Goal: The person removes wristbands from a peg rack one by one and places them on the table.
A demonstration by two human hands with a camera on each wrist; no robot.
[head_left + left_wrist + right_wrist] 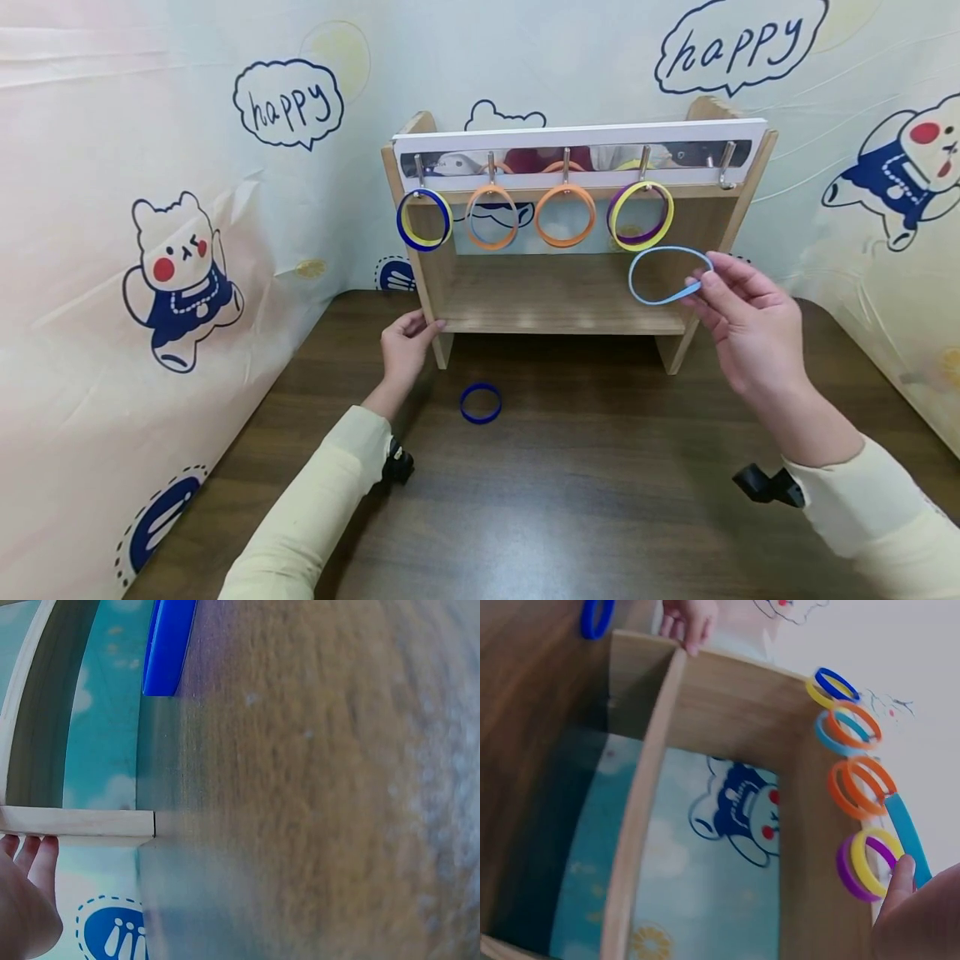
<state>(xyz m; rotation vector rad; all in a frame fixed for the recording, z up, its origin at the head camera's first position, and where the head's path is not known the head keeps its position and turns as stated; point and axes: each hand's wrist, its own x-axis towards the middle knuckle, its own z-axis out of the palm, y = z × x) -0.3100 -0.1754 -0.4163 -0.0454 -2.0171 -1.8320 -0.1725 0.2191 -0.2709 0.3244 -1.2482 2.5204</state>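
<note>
Between thumb and fingers, my right hand [757,325] pinches a light blue wristband [660,302] at its right side, below the hooks of a wooden rack [555,292]. My left hand [405,350] grips the rack's left side panel low down, thumb on its front edge and fingertips [46,859] on its outer face. Wristbands hang on the hooks: blue and yellow [423,246], orange with light blue [491,245], orange [565,242], then yellow with purple [641,245]. The far right hook [726,162] holds none. A dark blue wristband [481,419] lies on the table before the rack.
The brown wooden table [540,483] carries the rack near its back edge. A mirror strip [517,158] runs behind the hooks. Printed cloth [225,417] with cartoon bears and the word "happy" surrounds the table at the back and sides.
</note>
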